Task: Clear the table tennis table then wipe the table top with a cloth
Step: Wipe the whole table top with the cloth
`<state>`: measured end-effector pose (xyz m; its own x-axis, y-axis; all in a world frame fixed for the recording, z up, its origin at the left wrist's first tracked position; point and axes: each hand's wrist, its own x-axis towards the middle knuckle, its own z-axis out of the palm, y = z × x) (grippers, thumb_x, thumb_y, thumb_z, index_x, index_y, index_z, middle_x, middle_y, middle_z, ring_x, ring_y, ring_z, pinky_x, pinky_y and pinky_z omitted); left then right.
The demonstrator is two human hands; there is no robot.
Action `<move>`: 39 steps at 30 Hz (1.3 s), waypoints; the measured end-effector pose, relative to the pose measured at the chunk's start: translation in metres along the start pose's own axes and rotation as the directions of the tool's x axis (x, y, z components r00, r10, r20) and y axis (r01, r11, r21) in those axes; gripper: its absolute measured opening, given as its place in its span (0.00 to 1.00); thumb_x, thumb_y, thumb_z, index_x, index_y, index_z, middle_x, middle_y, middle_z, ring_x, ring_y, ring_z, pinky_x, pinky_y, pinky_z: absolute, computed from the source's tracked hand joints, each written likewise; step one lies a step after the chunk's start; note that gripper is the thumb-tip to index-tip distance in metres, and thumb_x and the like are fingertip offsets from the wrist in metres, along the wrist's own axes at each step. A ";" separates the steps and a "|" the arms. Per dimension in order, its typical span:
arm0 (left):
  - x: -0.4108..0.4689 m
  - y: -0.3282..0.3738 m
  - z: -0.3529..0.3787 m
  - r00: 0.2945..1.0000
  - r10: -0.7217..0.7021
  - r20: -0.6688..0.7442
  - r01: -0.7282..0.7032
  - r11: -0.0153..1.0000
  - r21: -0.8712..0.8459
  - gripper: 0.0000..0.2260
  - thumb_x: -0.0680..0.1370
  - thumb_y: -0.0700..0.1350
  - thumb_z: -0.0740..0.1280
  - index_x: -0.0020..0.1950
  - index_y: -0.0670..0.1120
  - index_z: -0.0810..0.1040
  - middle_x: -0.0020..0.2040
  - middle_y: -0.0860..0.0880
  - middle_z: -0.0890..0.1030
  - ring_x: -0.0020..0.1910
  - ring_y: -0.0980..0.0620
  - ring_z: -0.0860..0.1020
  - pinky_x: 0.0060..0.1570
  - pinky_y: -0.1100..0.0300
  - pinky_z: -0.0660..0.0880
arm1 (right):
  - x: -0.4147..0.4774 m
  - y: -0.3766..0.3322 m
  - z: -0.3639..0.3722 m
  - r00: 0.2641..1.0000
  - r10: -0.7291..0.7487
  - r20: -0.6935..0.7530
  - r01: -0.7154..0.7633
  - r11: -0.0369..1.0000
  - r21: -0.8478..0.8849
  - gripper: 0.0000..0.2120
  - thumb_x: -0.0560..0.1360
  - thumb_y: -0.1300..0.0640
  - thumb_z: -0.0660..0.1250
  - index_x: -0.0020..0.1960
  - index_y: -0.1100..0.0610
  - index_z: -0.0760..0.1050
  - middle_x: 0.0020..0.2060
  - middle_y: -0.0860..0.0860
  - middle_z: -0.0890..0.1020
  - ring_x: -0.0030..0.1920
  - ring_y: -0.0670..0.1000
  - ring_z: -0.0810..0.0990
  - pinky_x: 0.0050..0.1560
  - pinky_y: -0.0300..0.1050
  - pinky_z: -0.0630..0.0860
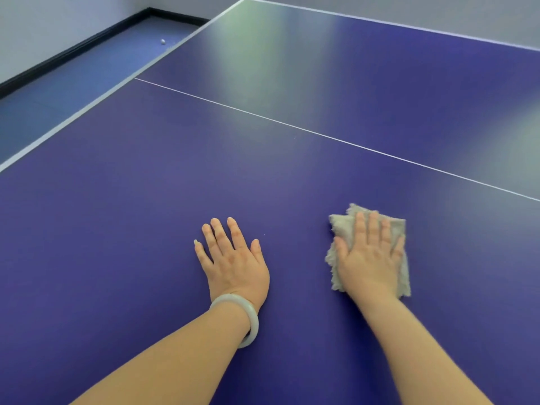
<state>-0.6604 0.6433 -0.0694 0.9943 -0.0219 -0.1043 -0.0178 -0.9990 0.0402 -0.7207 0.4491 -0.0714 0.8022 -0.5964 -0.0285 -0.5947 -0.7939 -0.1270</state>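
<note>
Right of our left hand point(233, 264), which rests flat and empty on the desk point(117, 229), our right hand point(369, 255) presses straight fingers onto the cloth point(339, 226), soft, light and limp we judge, best pinned under a spread palm.

A black skirting board point(73, 51) runs along the foot of a pale grey painted wall point(43, 24) and turns a corner at its far end. Smooth blue flooring point(73, 92) lies just in front of the board. A small white ball point(162, 41) rests there, near the board's corner.
</note>
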 end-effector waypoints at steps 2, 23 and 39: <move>0.000 -0.001 -0.002 1.000 0.018 0.016 -0.018 1.000 -0.017 0.30 0.82 0.57 0.41 0.80 0.44 0.39 0.81 0.41 0.42 0.79 0.41 0.40 0.76 0.40 0.42 | -0.016 -0.027 0.008 0.995 -0.097 -0.018 0.096 0.995 -0.021 0.33 0.81 0.40 0.49 0.81 0.53 0.47 0.80 0.52 0.50 0.80 0.55 0.45 0.76 0.57 0.34; 0.092 -0.098 -0.015 0.956 0.292 -0.034 -0.291 0.957 0.011 0.36 0.75 0.63 0.29 0.81 0.50 0.42 0.81 0.44 0.44 0.79 0.45 0.40 0.77 0.46 0.41 | 0.108 -0.094 0.001 0.976 0.186 0.114 -0.193 0.979 0.059 0.31 0.83 0.41 0.44 0.81 0.54 0.42 0.80 0.52 0.43 0.79 0.55 0.39 0.76 0.60 0.36; 0.093 -0.097 -0.015 0.958 0.284 -0.043 -0.283 0.959 0.010 0.34 0.78 0.63 0.34 0.81 0.50 0.47 0.81 0.44 0.47 0.80 0.45 0.42 0.77 0.47 0.42 | 0.104 -0.189 0.008 0.731 -0.659 0.177 0.648 0.751 0.123 0.30 0.82 0.39 0.50 0.80 0.46 0.48 0.80 0.46 0.48 0.79 0.49 0.43 0.76 0.51 0.34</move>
<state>-0.5642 0.7391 -0.0682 0.9520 -0.3026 -0.0461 -0.2999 -0.9522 0.0577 -0.5242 0.5378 -0.0579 0.9877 0.1088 -0.1125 0.0798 -0.9686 -0.2357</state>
